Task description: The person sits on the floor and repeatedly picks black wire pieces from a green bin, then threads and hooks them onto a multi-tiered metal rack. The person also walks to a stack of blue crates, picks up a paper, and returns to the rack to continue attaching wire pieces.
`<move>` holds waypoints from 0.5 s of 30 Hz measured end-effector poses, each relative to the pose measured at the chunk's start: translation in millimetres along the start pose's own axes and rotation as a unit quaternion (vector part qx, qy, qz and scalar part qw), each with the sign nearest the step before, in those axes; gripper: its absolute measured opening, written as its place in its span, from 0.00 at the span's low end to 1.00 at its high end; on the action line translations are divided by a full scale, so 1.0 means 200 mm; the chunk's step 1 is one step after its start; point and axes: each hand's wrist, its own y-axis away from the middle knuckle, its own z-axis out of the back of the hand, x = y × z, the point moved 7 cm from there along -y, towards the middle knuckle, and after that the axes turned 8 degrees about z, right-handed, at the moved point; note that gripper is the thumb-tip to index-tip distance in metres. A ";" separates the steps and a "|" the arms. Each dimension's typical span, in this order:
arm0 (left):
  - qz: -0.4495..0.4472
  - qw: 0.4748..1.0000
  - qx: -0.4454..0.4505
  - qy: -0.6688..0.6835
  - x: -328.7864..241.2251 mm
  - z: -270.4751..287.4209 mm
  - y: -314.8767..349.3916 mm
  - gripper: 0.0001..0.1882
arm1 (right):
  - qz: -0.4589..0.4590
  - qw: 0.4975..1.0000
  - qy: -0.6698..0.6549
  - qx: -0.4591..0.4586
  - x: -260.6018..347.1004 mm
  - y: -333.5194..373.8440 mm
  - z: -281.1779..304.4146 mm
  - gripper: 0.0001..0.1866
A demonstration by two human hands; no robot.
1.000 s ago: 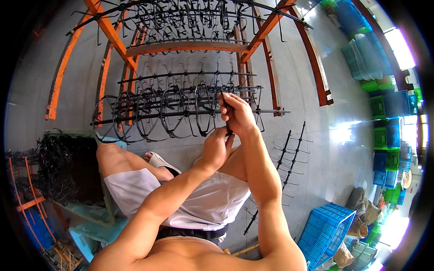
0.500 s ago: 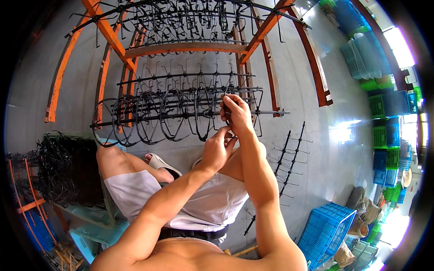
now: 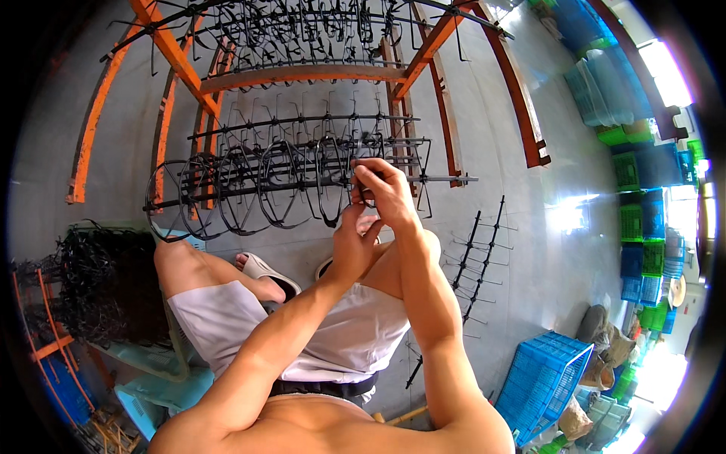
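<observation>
Both hands shifted slightly toward nine o'clock | right hand [image 3: 384, 189] pinches dark strip [image 3: 367, 201] near black bar's [image 3: 301, 185] three o'clock end | left hand [image 3: 352, 242] just beside, at seven o'clock, grip unclear | best keep strip steady, clear of neighbouring black loops [image 3: 259, 181]

A thin, black, bent strip [image 3: 367, 202], partly hidden, sits near the frame's centre, right of rounded black loops [image 3: 284, 225] lining a straight black rod [image 3: 299, 185].
</observation>
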 end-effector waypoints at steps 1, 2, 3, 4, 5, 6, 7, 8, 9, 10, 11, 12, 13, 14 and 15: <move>0.058 0.997 0.010 0.042 0.04 -0.01 0.00 0.21 | 0.008 1.000 0.015 0.027 0.01 0.00 -0.02 0.11; 0.082 0.995 0.020 0.059 0.06 -0.02 -0.01 0.22 | 0.022 1.000 0.019 -0.006 0.03 0.00 0.01 0.11; 0.063 0.995 0.032 0.072 0.05 -0.03 -0.01 0.23 | 0.005 0.999 -0.031 -0.041 0.02 -0.01 0.03 0.10; 0.066 0.993 0.045 0.085 0.05 -0.03 -0.02 0.23 | -0.031 0.999 -0.026 -0.028 0.00 -0.02 0.02 0.10; 0.063 0.993 0.051 0.089 0.04 -0.03 -0.02 0.24 | -0.058 0.998 -0.025 -0.007 -0.01 -0.04 0.01 0.10; 0.093 0.990 0.053 0.093 0.05 -0.03 -0.01 0.23 | -0.086 0.996 -0.027 0.015 -0.04 -0.05 0.00 0.10; 0.097 0.992 0.052 0.057 0.05 -0.03 -0.01 0.22 | -0.110 0.994 -0.021 0.015 -0.06 -0.06 0.00 0.11; 0.113 0.992 0.057 0.022 0.05 -0.03 0.00 0.21 | -0.105 0.994 -0.025 -0.009 -0.07 -0.07 0.01 0.11; 0.130 0.990 0.061 -0.012 0.06 -0.03 0.01 0.20 | -0.077 0.996 -0.050 -0.013 -0.07 -0.08 0.01 0.11; 0.128 0.989 0.068 0.020 0.05 -0.03 0.02 0.19 | -0.058 0.996 -0.066 -0.026 -0.07 -0.08 0.02 0.11; 0.129 0.989 0.070 0.027 0.06 -0.03 0.02 0.19 | -0.051 0.995 -0.079 -0.042 -0.08 -0.08 0.03 0.10; 0.125 0.989 0.072 0.040 0.05 -0.03 0.02 0.19 | -0.038 0.994 -0.091 -0.048 -0.08 -0.07 0.03 0.10; 0.122 0.988 0.073 0.052 0.06 -0.03 0.02 0.19 | -0.028 0.993 -0.099 -0.049 -0.08 -0.07 0.04 0.10; 0.112 0.990 0.072 0.049 0.06 -0.03 0.01 0.19 | -0.021 0.993 -0.107 -0.051 -0.08 -0.06 0.04 0.09; 0.102 0.991 0.071 0.047 0.06 -0.04 0.01 0.19 | -0.007 0.992 -0.115 -0.056 -0.07 -0.06 0.05 0.09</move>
